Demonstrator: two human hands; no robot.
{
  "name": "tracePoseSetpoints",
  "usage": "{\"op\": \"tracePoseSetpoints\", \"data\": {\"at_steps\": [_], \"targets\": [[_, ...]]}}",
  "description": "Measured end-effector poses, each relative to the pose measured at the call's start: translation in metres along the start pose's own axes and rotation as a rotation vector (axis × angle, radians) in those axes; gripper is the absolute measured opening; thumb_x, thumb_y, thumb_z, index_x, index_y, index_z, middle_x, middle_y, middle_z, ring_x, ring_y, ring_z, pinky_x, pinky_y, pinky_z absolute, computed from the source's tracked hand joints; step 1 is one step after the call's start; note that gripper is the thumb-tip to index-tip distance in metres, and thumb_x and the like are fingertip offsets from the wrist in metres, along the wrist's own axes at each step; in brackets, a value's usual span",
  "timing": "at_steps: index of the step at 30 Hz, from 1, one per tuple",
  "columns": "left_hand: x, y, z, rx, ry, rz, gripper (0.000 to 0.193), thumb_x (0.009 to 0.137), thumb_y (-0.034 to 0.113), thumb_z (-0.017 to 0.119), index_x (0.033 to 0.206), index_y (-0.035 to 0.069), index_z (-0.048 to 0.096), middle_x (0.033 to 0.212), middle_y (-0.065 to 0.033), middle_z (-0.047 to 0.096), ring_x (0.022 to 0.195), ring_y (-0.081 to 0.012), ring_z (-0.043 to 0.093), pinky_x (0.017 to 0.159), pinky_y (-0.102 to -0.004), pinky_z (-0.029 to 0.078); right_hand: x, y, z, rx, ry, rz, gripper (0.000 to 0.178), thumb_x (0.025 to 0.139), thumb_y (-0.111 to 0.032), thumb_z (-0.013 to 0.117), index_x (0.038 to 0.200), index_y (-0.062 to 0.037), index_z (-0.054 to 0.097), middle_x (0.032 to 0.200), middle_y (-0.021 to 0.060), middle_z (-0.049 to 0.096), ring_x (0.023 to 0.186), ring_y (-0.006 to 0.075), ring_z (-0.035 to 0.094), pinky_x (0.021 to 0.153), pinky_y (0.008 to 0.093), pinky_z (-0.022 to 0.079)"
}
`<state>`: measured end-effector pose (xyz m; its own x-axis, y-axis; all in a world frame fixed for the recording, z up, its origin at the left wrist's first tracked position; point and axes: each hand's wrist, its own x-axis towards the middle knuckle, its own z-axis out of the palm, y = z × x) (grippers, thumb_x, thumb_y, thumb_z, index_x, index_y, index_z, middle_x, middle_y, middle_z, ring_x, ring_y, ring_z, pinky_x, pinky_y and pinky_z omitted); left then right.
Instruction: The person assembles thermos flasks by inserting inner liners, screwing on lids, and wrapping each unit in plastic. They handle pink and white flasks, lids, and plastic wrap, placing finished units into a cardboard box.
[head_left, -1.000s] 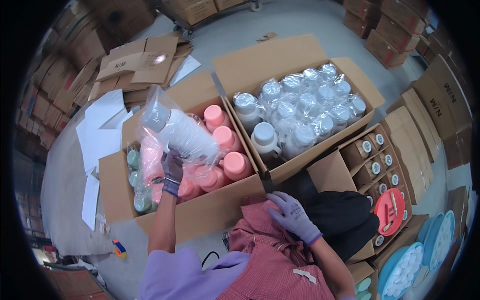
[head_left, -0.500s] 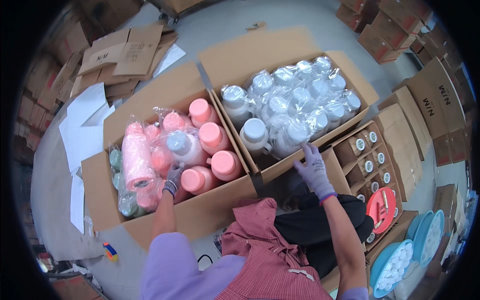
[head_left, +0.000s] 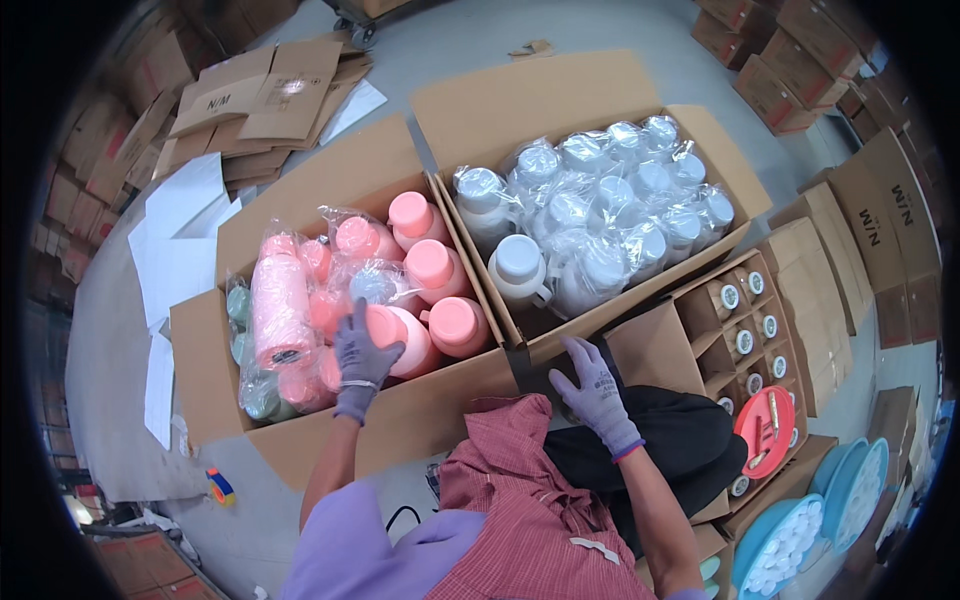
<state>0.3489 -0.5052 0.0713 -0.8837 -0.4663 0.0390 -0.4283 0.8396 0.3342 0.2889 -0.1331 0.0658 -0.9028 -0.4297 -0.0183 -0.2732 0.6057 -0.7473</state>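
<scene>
The left hand [head_left: 362, 362], in a grey-purple glove, lies with fingers spread on a pink jug [head_left: 395, 338] inside the left cardboard box [head_left: 210, 385], pressing on it rather than closed around it. That jug lies close against the box's near wall, touching more pink lidded jugs [head_left: 432, 268] on its far side, some in clear bags, and a bagged stack of pink cups [head_left: 280, 310] just to its left; green pieces [head_left: 240, 305] are wedged against the left wall, so the box is packed nearly edge to edge. The right hand [head_left: 592, 385], gloved the same, rests open and holds nothing, its fingers on the near corner of the right cardboard box [head_left: 640, 290], which is full of white jugs in clear bags [head_left: 600, 215]. The two boxes stand side by side, flaps touching between the hands. To the right sits a divided carton of small jars [head_left: 745, 330] with a red lid [head_left: 765, 430] at its edge. Flattened cartons [head_left: 265, 95] and white sheets [head_left: 185, 225] lie on the grey floor [head_left: 450, 50] beyond, where open room remains.
</scene>
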Motion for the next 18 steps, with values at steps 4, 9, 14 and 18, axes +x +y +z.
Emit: {"op": "tracePoseSetpoints", "data": {"at_steps": [4,9,14,18], "targets": [[-0.007,0.092,-0.139,-0.149,0.220,0.277,0.102,0.061,0.030,0.083,0.148,0.004,0.036,0.130,-0.0202,0.050,0.119,-0.0378,0.051,0.103,-0.0489,0.040,0.005,-0.032,-0.017,0.285,0.011,0.093,0.067,0.089,-0.032,0.069,0.144,-0.0046,0.043,0.137,0.0208,0.051,0.128,0.0365,0.049,0.107,0.0424,0.041],[-0.038,0.158,-0.179,-0.621,0.294,0.952,0.083,0.068,0.036,0.068,0.140,0.003,0.046,0.141,-0.0127,0.048,0.124,-0.0235,0.048,0.112,-0.0384,0.031,0.008,-0.054,-0.048,1.371,0.133,0.235,0.071,0.095,-0.052,0.059,0.150,-0.0113,0.038,0.143,0.0082,0.050,0.130,0.0223,0.049,0.108,0.0411,0.042],[-0.064,0.233,-0.094,-0.963,-0.095,0.600,0.109,0.072,0.044,0.073,0.155,-0.001,0.020,0.150,-0.0146,0.037,0.138,-0.0273,0.038,0.112,-0.0414,0.032,-0.049,0.004,-0.164,1.409,0.745,0.144,0.056,0.093,-0.039,0.068,0.133,-0.0018,0.055,0.119,0.0079,0.064,0.105,0.0153,0.062,0.092,0.0338,0.051],[-0.107,0.273,-0.072,-1.301,-0.999,0.104,0.082,0.084,0.057,0.053,0.143,0.002,0.039,0.129,-0.0176,0.053,0.110,-0.0291,0.057,0.086,-0.0415,0.050,-0.157,0.001,-0.267,0.833,1.284,0.142,0.027,0.091,-0.024,0.070,0.105,-0.0007,0.067,0.101,0.0027,0.066,0.086,0.0092,0.061,0.076,0.0249,0.051]]}}
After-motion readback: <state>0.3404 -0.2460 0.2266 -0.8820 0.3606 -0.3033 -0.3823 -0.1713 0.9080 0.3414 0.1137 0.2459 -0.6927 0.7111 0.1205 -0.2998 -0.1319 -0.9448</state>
